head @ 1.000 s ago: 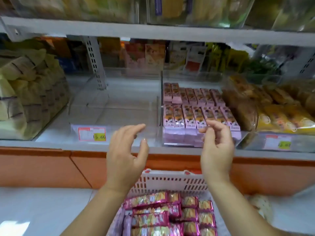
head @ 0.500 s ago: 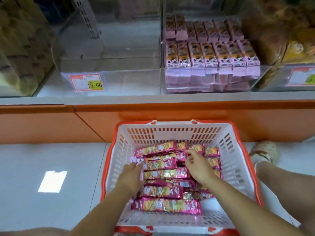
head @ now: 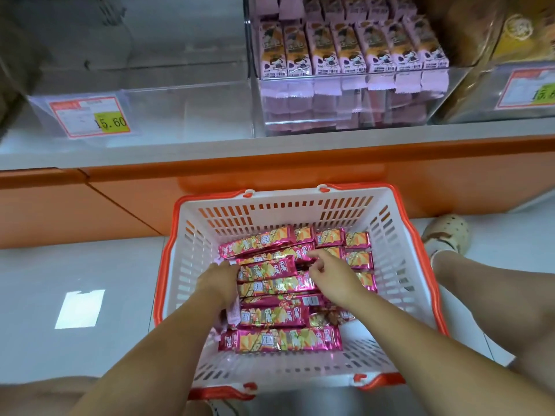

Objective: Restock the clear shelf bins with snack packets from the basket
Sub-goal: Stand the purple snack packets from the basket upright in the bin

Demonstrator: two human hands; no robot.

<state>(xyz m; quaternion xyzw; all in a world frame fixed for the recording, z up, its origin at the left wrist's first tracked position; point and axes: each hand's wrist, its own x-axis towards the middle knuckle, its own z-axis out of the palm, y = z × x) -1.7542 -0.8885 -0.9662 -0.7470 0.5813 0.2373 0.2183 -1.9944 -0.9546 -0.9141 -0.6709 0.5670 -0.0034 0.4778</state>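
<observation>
Pink snack packets (head: 279, 339) fill the white basket (head: 282, 214) at 6 o'clock. The left hand (head: 220, 283) covers their left ends, and its grip is hidden. The right hand (head: 333, 277) lays its index finger on one packet, the other fingers loosely curled. At 11 o'clock stands a clear bin (head: 186, 109) with a price tag (head: 91, 117), at 1 o'clock lilac packets (head: 354, 49), at 3 o'clock a spotted shoe (head: 447, 235).
</observation>
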